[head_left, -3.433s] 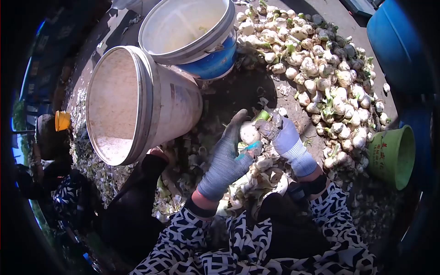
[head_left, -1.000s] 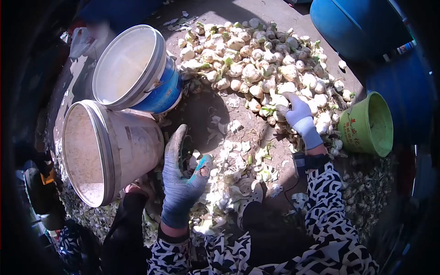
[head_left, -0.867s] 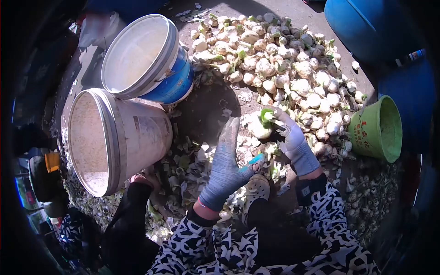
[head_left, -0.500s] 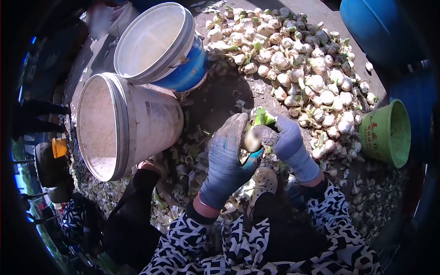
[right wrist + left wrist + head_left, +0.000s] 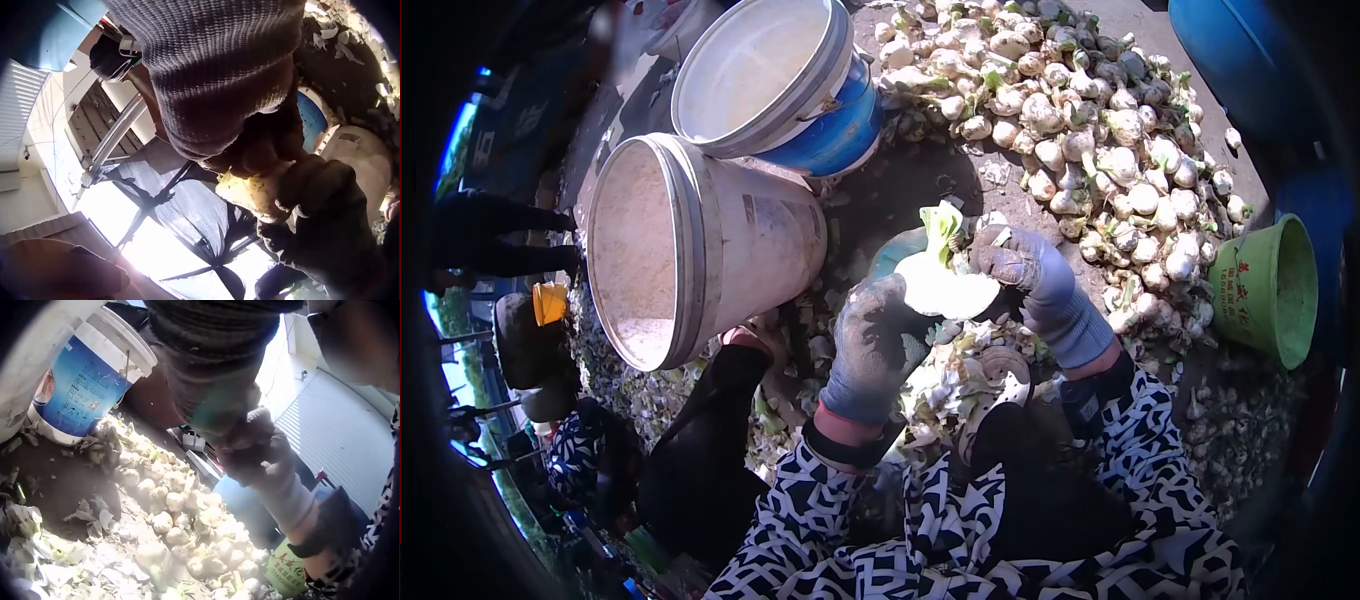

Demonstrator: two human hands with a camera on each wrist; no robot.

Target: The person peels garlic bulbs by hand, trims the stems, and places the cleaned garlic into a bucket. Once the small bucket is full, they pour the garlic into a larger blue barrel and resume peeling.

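Note:
A white onion-like bulb (image 5: 948, 287) with a short green stalk is up in front of me, between both gloved hands. My left hand (image 5: 875, 330) grips it from the left, fingers curled round its lower side. My right hand (image 5: 1045, 290) pinches at its right edge near the stalk; I cannot tell whether a small tool is in it too. In the right wrist view the lit underside of the bulb (image 5: 250, 194) shows between the dark fingers. From the left wrist, the gloves hide the bulb.
A heap of similar bulbs (image 5: 1100, 150) covers the ground ahead and right. On the left, a whitish bucket (image 5: 770, 225) lies tilted beside a blue-and-white bucket (image 5: 825, 130). A green bucket (image 5: 1230, 290) stands right. Peelings (image 5: 945, 385) litter the ground beneath my hands.
My right hand has taken a bulb from the heap and brought it to the left hand, which was open and now grips it. The bulb has since turned and come up higher.

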